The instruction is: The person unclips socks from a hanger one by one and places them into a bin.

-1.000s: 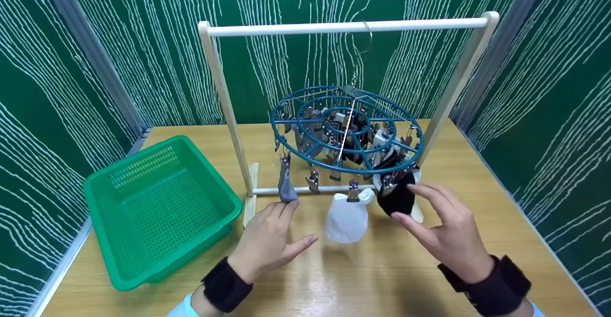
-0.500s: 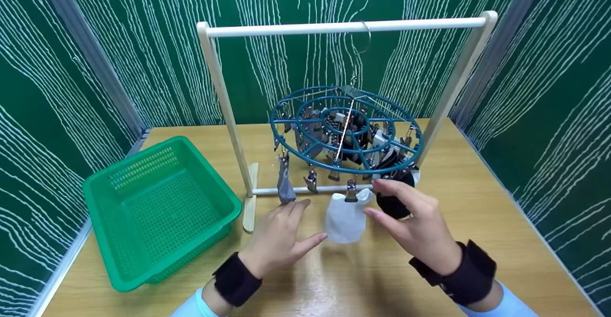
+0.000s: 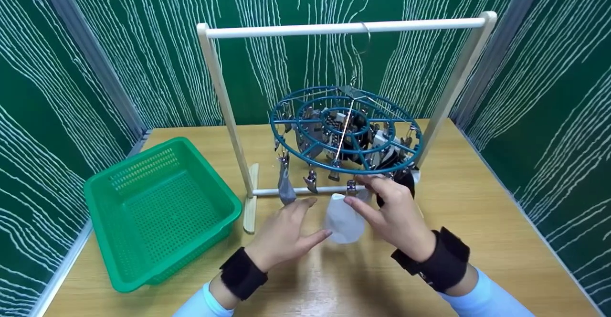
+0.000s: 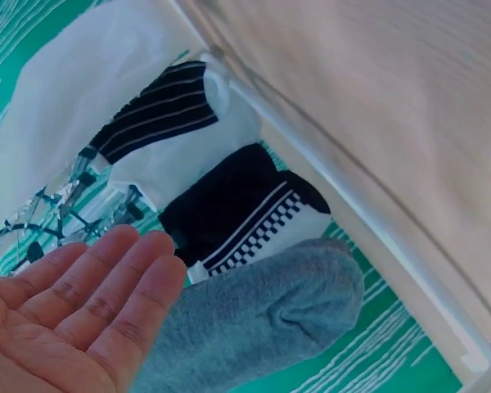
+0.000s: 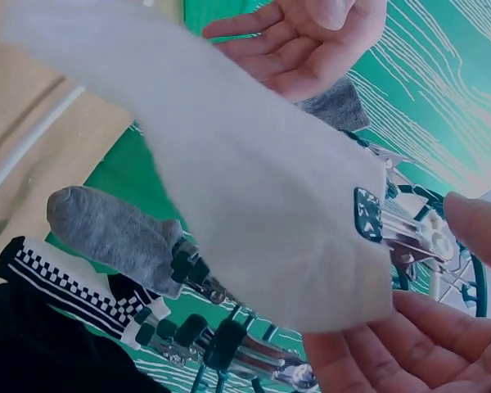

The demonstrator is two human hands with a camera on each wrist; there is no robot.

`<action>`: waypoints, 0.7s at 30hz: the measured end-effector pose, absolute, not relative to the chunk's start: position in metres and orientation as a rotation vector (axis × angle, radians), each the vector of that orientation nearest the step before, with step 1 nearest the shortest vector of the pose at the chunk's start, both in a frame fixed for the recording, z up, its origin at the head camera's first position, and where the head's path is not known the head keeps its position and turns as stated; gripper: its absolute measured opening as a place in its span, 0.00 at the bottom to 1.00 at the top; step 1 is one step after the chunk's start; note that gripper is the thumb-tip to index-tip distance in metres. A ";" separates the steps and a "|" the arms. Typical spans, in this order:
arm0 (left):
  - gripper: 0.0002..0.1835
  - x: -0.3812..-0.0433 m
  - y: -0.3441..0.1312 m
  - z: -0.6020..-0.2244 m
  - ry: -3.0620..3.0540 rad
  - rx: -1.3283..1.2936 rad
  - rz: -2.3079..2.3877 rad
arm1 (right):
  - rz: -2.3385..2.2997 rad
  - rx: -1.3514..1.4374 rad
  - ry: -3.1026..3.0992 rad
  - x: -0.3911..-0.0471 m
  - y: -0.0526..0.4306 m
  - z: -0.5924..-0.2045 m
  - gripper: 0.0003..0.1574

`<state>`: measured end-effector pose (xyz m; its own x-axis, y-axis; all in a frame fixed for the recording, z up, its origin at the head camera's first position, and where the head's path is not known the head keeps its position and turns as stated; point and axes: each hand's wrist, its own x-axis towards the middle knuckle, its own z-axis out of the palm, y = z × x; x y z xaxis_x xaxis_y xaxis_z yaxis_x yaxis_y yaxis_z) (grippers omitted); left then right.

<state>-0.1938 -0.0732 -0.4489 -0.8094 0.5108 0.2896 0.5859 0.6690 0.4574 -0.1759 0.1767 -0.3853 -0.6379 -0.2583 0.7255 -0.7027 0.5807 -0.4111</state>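
A white sock (image 3: 344, 224) hangs by a metal clip (image 5: 409, 233) from the front of a round blue hanger (image 3: 305, 151). My right hand (image 3: 400, 212) is at the sock's upper edge. Its fingers (image 5: 442, 327) lie behind the cloth, while the thumb (image 5: 479, 229) stands apart by the clip. My left hand (image 3: 282, 237) holds nothing, its fingers extended below a hanging grey sock (image 3: 286, 186) and its thumb near the white sock. Checkered black-and-white socks (image 4: 258, 213) and another grey sock (image 4: 262, 315) show beyond it in the left wrist view.
The hanger hooks over the white bar (image 3: 305, 31) of a wooden stand. A green plastic basket (image 3: 224, 212) with nothing in it sits on the table at left. Black socks (image 3: 405, 179) hang at the hanger's right, and a bare clip (image 3: 311, 181) dangles at its front.
My right hand has moved left from beside the black sock to the white sock and its clip. My left hand has shifted slightly right.
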 end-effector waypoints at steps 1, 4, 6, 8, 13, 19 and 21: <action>0.41 -0.195 -0.073 -0.449 -2.748 -0.914 -0.844 | 0.950 0.758 -2.196 -0.177 0.176 -0.385 0.19; 0.40 -0.197 -0.071 -0.449 -2.775 -0.934 -0.960 | 1.003 0.742 -2.206 -0.179 0.173 -0.383 0.16; 0.39 -0.199 -0.069 -0.449 -2.777 -0.959 -1.050 | 1.045 0.737 -2.208 -0.180 0.172 -0.382 0.14; 0.38 -0.203 -0.067 -0.449 -2.757 -0.999 -1.139 | 1.084 0.727 -2.214 -0.181 0.170 -0.380 0.14; 0.34 -0.210 -0.058 -0.451 -2.745 -1.044 -1.392 | 1.162 0.690 -2.257 -0.181 0.167 -0.377 0.12; 0.35 -0.215 -0.050 -0.450 -2.790 -0.952 -1.604 | 1.205 0.696 -2.257 -0.182 0.165 -0.376 0.11; 0.34 -0.216 -0.048 -0.449 -2.767 -0.961 -1.659 | 1.218 0.696 -2.251 -0.183 0.164 -0.376 0.10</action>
<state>-0.2163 -0.0485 -0.4494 -0.8139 0.5732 0.0951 0.3539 0.3593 0.8635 -0.1825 0.1642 -0.3761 -0.7528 -0.2036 0.6260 -0.6354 0.4731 -0.6103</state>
